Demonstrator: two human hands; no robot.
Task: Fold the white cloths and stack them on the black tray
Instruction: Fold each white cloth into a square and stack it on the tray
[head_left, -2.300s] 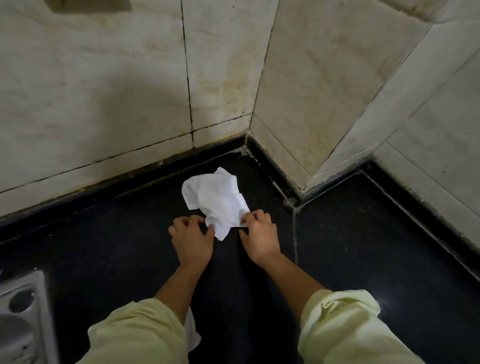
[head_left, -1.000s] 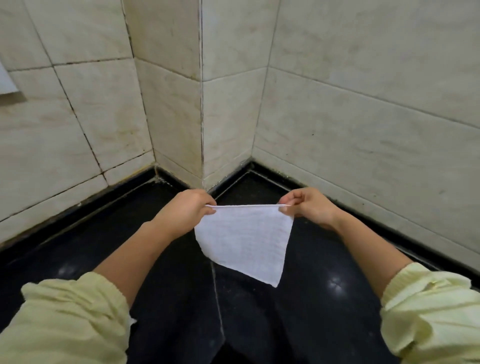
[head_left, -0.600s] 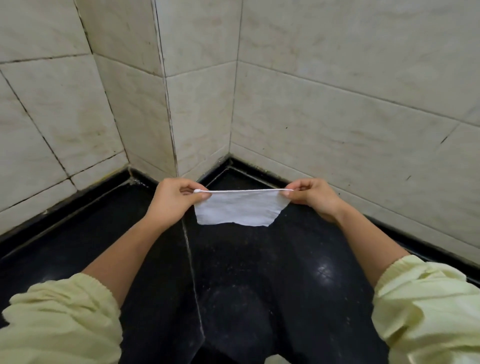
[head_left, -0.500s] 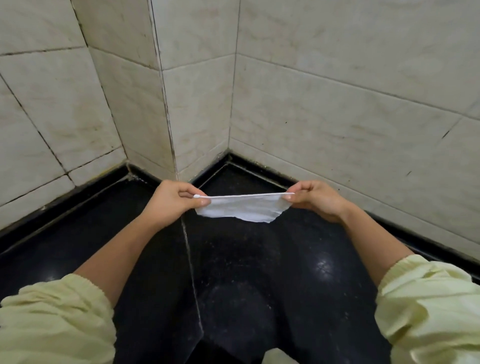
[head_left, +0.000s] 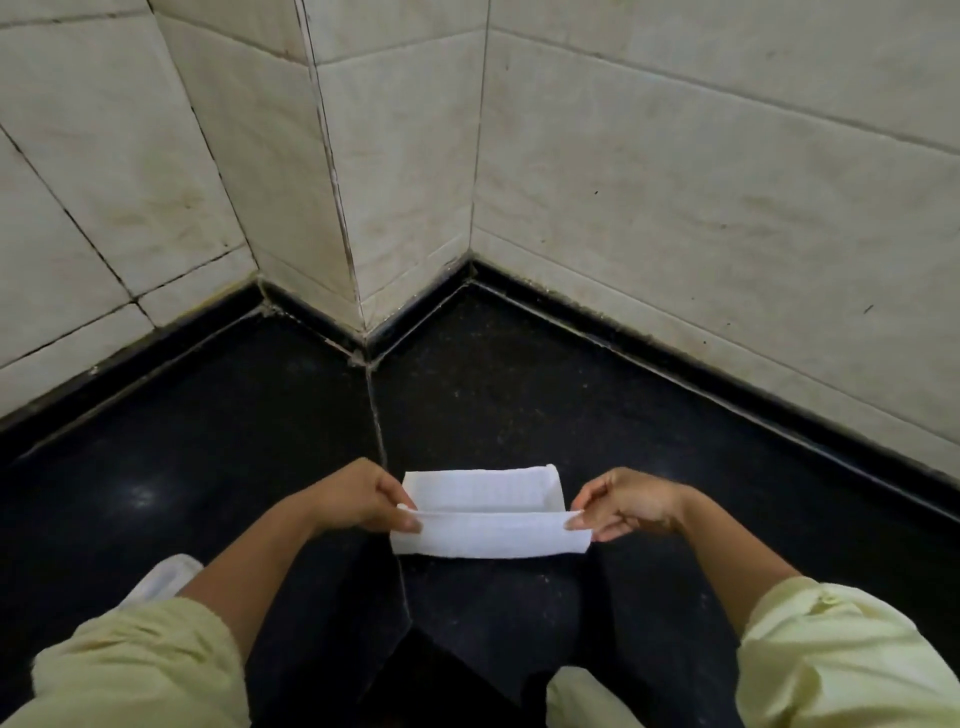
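A white cloth (head_left: 488, 512) lies on the black counter (head_left: 519, 405), with its near edge doubled over into a raised fold. My left hand (head_left: 358, 499) pinches the left end of that fold. Its right end is pinched by my right hand (head_left: 621, 501). The far half of the cloth rests flat on the counter. No black tray is in view.
Cream tiled walls (head_left: 675, 171) close the counter in behind, with a protruding corner (head_left: 358, 291) straight ahead. Another white cloth (head_left: 156, 579) shows under my left forearm. My pale yellow sleeves (head_left: 831, 654) fill the bottom corners.
The cloth was held stretched in the air between both hands. It has come down onto the counter, and the held edge is now folded towards me over the lower half.
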